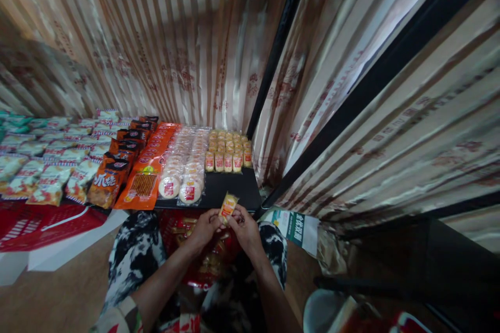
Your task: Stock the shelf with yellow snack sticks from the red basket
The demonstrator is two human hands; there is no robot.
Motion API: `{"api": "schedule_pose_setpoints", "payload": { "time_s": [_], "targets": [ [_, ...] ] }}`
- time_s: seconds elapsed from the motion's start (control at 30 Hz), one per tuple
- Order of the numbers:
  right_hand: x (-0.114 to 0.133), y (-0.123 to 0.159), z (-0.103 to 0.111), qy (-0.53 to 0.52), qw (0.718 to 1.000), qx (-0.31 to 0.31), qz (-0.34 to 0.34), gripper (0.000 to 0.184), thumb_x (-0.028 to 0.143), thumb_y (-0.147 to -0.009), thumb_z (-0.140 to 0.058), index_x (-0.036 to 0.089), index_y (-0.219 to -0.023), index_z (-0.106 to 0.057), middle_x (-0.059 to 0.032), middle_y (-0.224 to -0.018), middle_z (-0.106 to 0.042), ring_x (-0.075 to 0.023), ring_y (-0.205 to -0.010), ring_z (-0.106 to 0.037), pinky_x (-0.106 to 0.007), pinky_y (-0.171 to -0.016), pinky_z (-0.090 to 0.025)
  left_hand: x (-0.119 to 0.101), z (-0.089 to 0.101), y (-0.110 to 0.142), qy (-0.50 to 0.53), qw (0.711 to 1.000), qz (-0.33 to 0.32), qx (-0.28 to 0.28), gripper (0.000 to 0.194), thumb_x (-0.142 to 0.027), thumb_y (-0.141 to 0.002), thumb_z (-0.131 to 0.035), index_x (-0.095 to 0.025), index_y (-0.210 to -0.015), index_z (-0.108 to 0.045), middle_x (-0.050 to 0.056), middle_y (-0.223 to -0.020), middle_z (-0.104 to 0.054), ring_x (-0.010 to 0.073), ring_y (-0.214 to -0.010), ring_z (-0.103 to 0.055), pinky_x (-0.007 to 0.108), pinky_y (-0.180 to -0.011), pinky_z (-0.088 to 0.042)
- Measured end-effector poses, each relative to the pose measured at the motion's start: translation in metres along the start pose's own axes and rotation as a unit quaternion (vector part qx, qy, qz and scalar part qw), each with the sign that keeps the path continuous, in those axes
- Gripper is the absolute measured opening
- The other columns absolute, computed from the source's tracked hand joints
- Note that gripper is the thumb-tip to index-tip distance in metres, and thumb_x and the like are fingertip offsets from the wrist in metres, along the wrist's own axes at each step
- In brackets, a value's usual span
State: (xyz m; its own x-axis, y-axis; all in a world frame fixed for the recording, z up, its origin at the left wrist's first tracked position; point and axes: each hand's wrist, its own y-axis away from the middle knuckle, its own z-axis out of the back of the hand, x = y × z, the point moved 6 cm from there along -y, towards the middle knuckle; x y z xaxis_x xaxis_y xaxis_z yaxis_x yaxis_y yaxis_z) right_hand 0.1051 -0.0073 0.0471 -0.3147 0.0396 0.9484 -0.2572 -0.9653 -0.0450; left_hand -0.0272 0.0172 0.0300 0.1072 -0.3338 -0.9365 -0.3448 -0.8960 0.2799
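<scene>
Both my hands hold one small yellow snack packet point(228, 205) just in front of the black shelf point(234, 190). My left hand point(205, 227) pinches its lower left side and my right hand point(244, 228) grips its right side, fingers closed. Below my hands a red bag point(203, 265) with more small packets lies between my knees. On the shelf, rows of similar yellow packets point(228, 151) stand at the back right.
The shelf also carries round white cakes in clear wrap point(183, 166), orange packets point(146, 174), dark orange bags point(113, 177) and white-green bags point(42, 166). A striped curtain hangs behind. A black frame post point(279, 47) rises on the right. A green-white carton point(295, 226) lies on the floor.
</scene>
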Motion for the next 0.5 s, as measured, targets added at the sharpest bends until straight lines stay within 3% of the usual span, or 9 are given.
{"api": "schedule_pose_setpoints", "payload": {
  "time_s": [0.17,0.3,0.5],
  "targets": [
    [0.007,-0.006,0.003,0.036,0.999,-0.017,-0.003,0.035,0.038,-0.077,-0.054,0.021,-0.106,-0.06,-0.0021,-0.083,-0.069,-0.0162,-0.069,-0.064,-0.026,-0.064,-0.051,-0.001,-0.006,-0.015,-0.021,0.999,-0.02,-0.02,0.046,-0.046,-0.066,-0.066,-0.013,-0.097,-0.063,0.003,-0.074,-0.067,0.0128,-0.064,-0.059,0.025,-0.062,-0.045],
    [0.012,-0.014,0.007,0.1,0.994,-0.036,-0.001,0.037,0.039,-0.08,-0.048,0.018,-0.11,-0.058,-0.0049,-0.091,-0.066,-0.0172,-0.073,-0.063,-0.028,-0.067,-0.05,-0.003,-0.009,-0.028,-0.096,0.994,-0.043,-0.036,0.037,-0.037,-0.075,-0.057,-0.013,-0.103,-0.06,0.003,-0.078,-0.067,0.0141,-0.065,-0.06,0.027,-0.063,-0.048],
    [0.013,-0.031,0.01,0.129,0.989,-0.065,0.036,0.039,0.031,-0.082,-0.042,0.014,-0.115,-0.055,-0.0104,-0.1,-0.063,-0.0205,-0.09,-0.061,-0.033,-0.079,-0.049,-0.026,-0.012,-0.036,-0.284,0.939,-0.151,-0.123,0.027,-0.02,-0.078,-0.05,-0.015,-0.102,-0.061,0.007,-0.095,-0.062,0.0165,-0.086,-0.059,0.03,-0.08,-0.048]
  ]
}}
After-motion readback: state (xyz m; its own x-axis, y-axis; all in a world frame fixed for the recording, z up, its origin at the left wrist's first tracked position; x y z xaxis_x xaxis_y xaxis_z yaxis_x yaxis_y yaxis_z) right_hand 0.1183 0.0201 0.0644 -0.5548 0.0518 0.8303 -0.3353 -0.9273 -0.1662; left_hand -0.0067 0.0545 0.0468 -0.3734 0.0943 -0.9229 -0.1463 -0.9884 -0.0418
